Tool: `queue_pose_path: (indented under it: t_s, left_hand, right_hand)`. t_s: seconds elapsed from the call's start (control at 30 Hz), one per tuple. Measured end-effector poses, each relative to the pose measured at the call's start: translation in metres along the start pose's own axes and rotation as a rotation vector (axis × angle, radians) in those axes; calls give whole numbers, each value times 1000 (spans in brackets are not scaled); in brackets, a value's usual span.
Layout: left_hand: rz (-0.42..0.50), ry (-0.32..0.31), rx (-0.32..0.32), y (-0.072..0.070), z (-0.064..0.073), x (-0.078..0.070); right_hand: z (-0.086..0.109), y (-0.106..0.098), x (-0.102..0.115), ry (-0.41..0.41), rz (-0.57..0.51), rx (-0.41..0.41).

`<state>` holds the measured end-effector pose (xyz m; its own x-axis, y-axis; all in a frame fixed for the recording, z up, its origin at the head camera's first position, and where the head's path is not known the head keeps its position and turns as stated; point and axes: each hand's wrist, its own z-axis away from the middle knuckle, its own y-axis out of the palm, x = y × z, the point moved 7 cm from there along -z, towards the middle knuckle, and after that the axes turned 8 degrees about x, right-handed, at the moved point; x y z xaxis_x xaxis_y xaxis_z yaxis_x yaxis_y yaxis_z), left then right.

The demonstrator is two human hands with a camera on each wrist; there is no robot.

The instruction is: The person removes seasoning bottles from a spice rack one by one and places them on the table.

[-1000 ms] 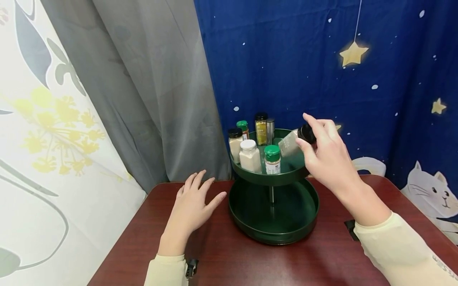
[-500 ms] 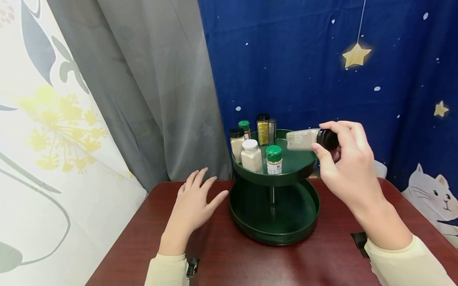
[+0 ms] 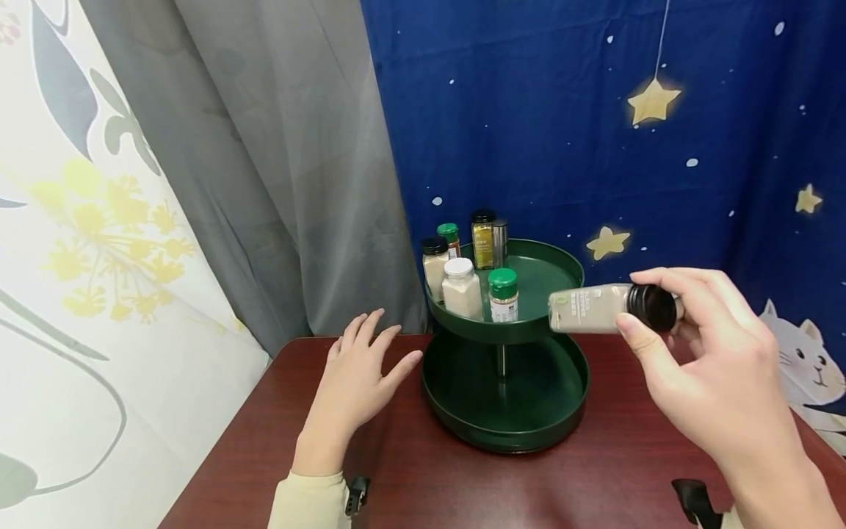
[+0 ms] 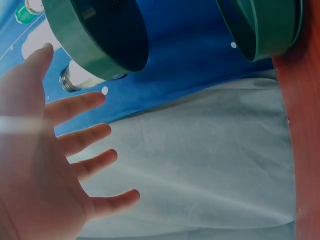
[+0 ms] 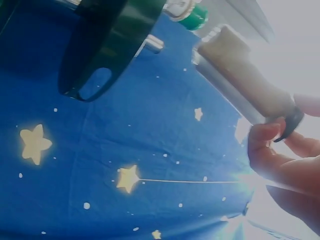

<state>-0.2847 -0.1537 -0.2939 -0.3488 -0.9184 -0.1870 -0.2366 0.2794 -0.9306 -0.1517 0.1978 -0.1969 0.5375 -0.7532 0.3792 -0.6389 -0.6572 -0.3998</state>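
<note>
My right hand (image 3: 720,360) pinches a spice jar (image 3: 590,308) by its black lid, thumb on the near side and fingers behind. The jar lies almost level in the air, its clear base pointing left, just right of a green two-tier turntable (image 3: 505,334). Pale powder fills it, seen also in the right wrist view as a tilted jar (image 5: 245,70). My left hand (image 3: 353,389) is spread above the table, left of the turntable, fingers straight and holding nothing. In the left wrist view the left hand (image 4: 55,150) shows its palm below the upper tray (image 4: 95,40).
The upper tier bears a white-lidded jar (image 3: 462,289), a green-capped bottle (image 3: 504,295), a black-lidded jar (image 3: 435,268), a yellow-labelled jar (image 3: 483,241) and others. The lower tier (image 3: 476,411) is bare. The reddish-brown table (image 3: 529,488) meets curtains behind.
The right hand has carried the jar off the upper tier, to the right and toward me, tipping it from slanted to nearly level. The left hand has stayed almost still.
</note>
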Motion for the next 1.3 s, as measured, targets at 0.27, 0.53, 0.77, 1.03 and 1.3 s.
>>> queue_pose_path:
  t_s: [0.27, 0.53, 0.77, 1.03, 1.3]
  left_hand:
    - [16, -6, 17, 3, 1, -4]
    - [67, -24, 43, 20, 3, 3]
    - [90, -17, 93, 42, 1, 1]
    - [79, -16, 59, 37, 0, 7]
    - [82, -32, 23, 26, 3, 16]
  right_hand:
    - [21, 7, -5, -25, 102, 170]
    - [43, 46, -61, 186, 226, 648]
    - [52, 75, -90, 219, 262, 908]
    - [70, 93, -110, 250, 213, 1135]
    - [79, 96, -119, 351, 160, 1206]
